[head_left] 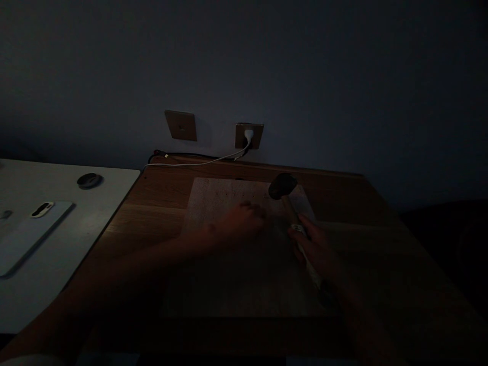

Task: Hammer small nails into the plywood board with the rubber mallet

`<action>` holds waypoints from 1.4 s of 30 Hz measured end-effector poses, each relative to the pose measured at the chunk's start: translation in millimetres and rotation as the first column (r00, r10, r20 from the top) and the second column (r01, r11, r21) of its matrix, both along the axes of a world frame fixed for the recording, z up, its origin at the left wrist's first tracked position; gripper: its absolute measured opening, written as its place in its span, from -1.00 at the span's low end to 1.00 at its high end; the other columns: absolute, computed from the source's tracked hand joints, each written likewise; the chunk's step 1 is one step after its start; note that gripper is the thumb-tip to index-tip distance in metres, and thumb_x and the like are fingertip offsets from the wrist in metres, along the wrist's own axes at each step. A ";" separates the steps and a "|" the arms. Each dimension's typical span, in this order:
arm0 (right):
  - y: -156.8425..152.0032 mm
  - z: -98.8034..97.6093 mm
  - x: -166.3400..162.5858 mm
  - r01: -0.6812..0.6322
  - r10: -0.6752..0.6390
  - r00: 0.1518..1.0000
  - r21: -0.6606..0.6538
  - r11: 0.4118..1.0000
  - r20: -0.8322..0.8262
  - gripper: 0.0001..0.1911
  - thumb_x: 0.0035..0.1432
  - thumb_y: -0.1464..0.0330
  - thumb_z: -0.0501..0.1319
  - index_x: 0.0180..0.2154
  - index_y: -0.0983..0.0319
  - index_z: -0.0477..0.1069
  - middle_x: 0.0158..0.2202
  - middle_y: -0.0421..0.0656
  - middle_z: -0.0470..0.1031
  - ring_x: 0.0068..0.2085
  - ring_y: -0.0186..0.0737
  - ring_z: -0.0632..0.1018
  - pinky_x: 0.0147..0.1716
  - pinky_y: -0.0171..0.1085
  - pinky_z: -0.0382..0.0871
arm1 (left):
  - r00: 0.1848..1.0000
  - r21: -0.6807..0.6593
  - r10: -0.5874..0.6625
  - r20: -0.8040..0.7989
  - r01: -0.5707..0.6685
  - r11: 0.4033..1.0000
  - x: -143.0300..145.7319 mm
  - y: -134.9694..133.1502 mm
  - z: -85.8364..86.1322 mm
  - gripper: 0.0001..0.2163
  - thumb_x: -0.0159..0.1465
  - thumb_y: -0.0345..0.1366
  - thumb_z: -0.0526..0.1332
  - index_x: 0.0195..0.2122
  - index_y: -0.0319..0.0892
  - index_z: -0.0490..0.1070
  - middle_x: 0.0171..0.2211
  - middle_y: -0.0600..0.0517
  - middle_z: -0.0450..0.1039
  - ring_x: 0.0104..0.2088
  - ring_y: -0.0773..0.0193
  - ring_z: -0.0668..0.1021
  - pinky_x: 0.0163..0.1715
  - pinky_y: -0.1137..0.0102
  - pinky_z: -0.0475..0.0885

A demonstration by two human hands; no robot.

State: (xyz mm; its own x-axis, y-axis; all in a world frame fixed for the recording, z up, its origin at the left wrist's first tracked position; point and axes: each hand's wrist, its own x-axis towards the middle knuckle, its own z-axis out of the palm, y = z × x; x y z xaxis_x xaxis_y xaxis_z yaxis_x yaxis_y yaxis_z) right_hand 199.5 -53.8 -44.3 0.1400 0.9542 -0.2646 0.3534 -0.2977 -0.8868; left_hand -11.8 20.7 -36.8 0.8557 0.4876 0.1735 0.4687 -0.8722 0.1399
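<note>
In my right hand (pixel 314 241) is a mallet (pixel 282 186) with a dark, rounded head and a wooden shaft, gripped around the pale lower handle. Its head is raised toward the far right part of a pale, flat board (pixel 202 203). My left hand (pixel 246 219) is over the middle of that board, slightly blurred, its fingers curled inward. Whatever those fingers hold, if anything, is hidden. Several small dark marks (pixel 234 193) run in a row near the board's far edge. Dim light hides most detail.
The board lies on a brown wooden table (pixel 133 213) against the wall. A white cable (pixel 206 161) runs along its back edge to a wall socket (pixel 238 136). At left, a white table (pixel 110 193) bears a dark computer mouse (pixel 89 180) and a phone (pixel 38 229).
</note>
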 end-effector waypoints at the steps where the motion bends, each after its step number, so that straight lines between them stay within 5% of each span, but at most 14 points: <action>1: -0.7 0.7 0.3 0.005 -0.005 1.000 0.010 1.000 -0.004 -0.57 0.10 0.07 0.25 -0.08 0.18 0.39 -0.62 -0.41 0.29 -0.70 -0.37 0.27 -0.70 -0.34 0.13 | 0.995 -0.088 0.067 0.074 -0.061 0.994 -2.7 10.9 -1.2 -0.80 0.34 -0.46 0.23 -0.09 -0.16 0.62 -0.17 -0.08 0.66 -0.17 0.13 0.67 -0.15 0.29 0.50; 5: -2.3 3.7 0.0 0.021 -0.020 1.000 0.030 0.999 -0.015 -0.70 0.11 0.09 0.26 -0.24 0.14 0.35 -0.66 -0.41 0.26 -0.70 -0.37 0.25 -0.68 -0.32 0.13 | 0.865 -0.403 0.381 0.327 -0.237 0.884 -9.8 53.5 -15.1 -0.74 0.24 -0.49 0.24 -0.09 -0.16 0.63 -0.16 -0.02 0.68 -0.19 0.20 0.67 -0.15 0.37 0.52; 8: -2.4 5.7 -1.1 0.015 -0.015 1.000 0.030 0.999 -0.012 -0.75 0.13 0.12 0.24 -0.26 0.13 0.35 -0.68 -0.40 0.26 -0.70 -0.36 0.27 -0.66 -0.32 0.14 | 0.827 -0.445 0.448 0.340 -0.278 0.851 -9.1 70.8 -28.2 -0.74 0.21 -0.50 0.23 -0.14 -0.17 0.64 -0.19 -0.02 0.68 -0.20 0.19 0.67 -0.13 0.35 0.53; 22: 0.7 6.6 -9.2 -0.055 0.056 0.998 0.026 0.998 -0.026 -0.78 0.16 0.15 0.22 -0.23 0.13 0.33 -0.69 -0.43 0.25 -0.72 -0.38 0.25 -0.70 -0.35 0.13 | 0.874 -0.296 0.357 0.330 -0.264 0.918 -5.6 76.8 -42.8 -0.77 0.25 -0.46 0.24 -0.12 -0.21 0.64 -0.14 -0.12 0.64 -0.08 0.10 0.64 0.00 0.25 0.52; 36: 11.6 0.8 -24.1 -0.158 0.158 0.987 0.007 0.987 -0.023 -0.49 0.18 0.14 0.19 0.09 0.25 0.41 -0.66 -0.43 0.27 -0.70 -0.37 0.28 -0.72 -0.38 0.16 | 0.818 -0.496 0.448 0.361 -0.239 0.835 -11.8 78.4 -41.1 -0.45 0.20 -0.52 0.28 0.25 -0.27 0.34 -0.12 -0.08 0.66 -0.17 0.21 0.68 -0.14 0.38 0.55; 39: 12.3 0.5 -25.0 -0.161 0.161 0.987 0.002 0.987 -0.027 -0.49 0.17 0.12 0.18 0.08 0.25 0.42 -0.67 -0.43 0.25 -0.71 -0.37 0.27 -0.73 -0.37 0.15 | 0.867 -0.404 0.367 0.336 -0.219 0.888 -27.1 71.9 -28.7 -0.62 0.22 -0.47 0.28 0.08 -0.26 0.48 -0.02 -0.13 0.62 -0.10 0.18 0.66 -0.08 0.33 0.55; 42: 12.3 1.7 -25.7 -0.167 0.167 0.986 0.006 0.986 -0.010 -0.54 0.16 0.13 0.19 0.02 0.24 0.42 -0.68 -0.43 0.24 -0.71 -0.37 0.26 -0.73 -0.36 0.15 | 0.951 -0.256 0.146 0.271 -0.075 0.964 -45.3 60.1 -15.6 -0.74 0.28 -0.47 0.23 -0.04 -0.22 0.57 -0.01 -0.15 0.61 -0.04 0.15 0.64 0.00 0.29 0.53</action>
